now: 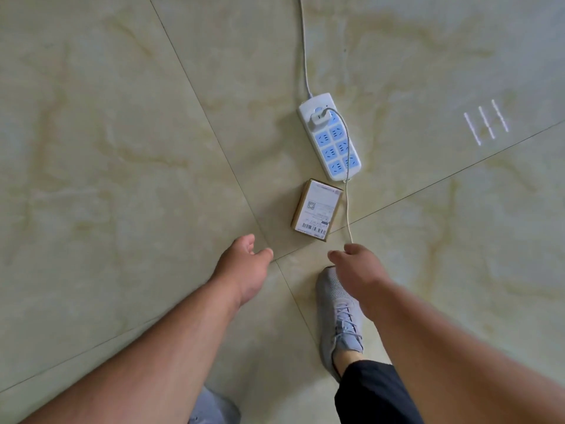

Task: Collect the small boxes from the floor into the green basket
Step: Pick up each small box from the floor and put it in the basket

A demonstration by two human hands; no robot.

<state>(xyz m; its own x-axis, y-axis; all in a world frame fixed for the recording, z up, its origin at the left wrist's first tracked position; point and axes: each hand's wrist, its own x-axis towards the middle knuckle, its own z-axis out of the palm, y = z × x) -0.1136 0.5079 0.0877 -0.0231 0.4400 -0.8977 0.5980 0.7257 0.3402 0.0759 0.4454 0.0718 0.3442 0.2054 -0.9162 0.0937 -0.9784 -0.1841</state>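
Flat rectangular cardboard box [317,209], paper-labelled; glossy marbled floor tiles [122,148].

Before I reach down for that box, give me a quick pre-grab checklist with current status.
1. Box in view, lying flat on the floor, label up: ok.
2. Left hand empty and open: ok.
3. Right hand empty and open: ok.
4. Box clear of the power strip: ok, a small gap between them.
5. Charger cable clear of the grab: not ok, it runs along the box's right edge toward the right hand.
6. Green basket within reach: cannot tell, not in view.
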